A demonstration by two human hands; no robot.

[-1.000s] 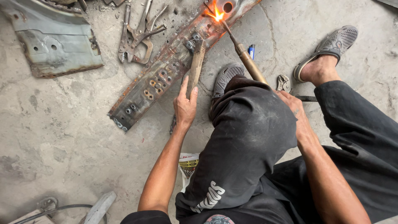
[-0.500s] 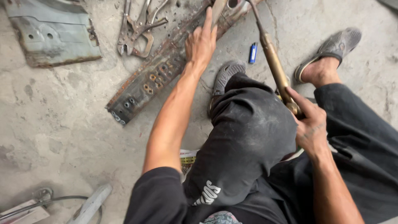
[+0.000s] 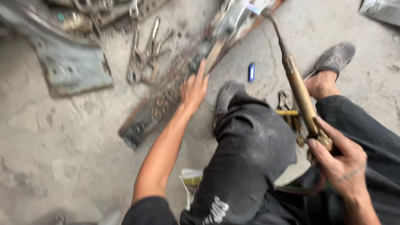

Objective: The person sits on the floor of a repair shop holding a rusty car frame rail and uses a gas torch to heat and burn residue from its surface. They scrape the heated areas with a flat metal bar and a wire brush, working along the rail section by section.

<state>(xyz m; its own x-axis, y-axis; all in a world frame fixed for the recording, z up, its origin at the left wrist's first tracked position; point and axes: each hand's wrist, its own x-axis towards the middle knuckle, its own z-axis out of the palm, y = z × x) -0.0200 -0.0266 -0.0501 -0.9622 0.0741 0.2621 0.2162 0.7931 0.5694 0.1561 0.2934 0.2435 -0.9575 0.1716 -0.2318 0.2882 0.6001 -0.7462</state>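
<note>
Down on a stained concrete floor (image 3: 50,137), a seated person works over scrap metal. At far left lies a bent grey-green metal panel (image 3: 68,68) with bolt holes; just right of it sits a loose heap of pliers and wrenches (image 3: 146,58). A long rusted metal strip (image 3: 166,100), punched with holes, runs diagonally from lower left toward the upper right, its far end blurred. The left hand (image 3: 195,88) reaches out over this strip with fingers extended and close together, holding nothing, near a pale wooden handle (image 3: 215,54) that rests against the metal; whether it touches the handle cannot be told. A small blue lighter (image 3: 251,72) lies on the floor between the person's grey shoes. At right, the right hand (image 3: 339,160) is wrapped around the brass cutting torch (image 3: 298,89), whose tip points toward the strip's upper end. No flame shows, and the strip looks largely whole, so most of the cutting appears left to do.
</note>
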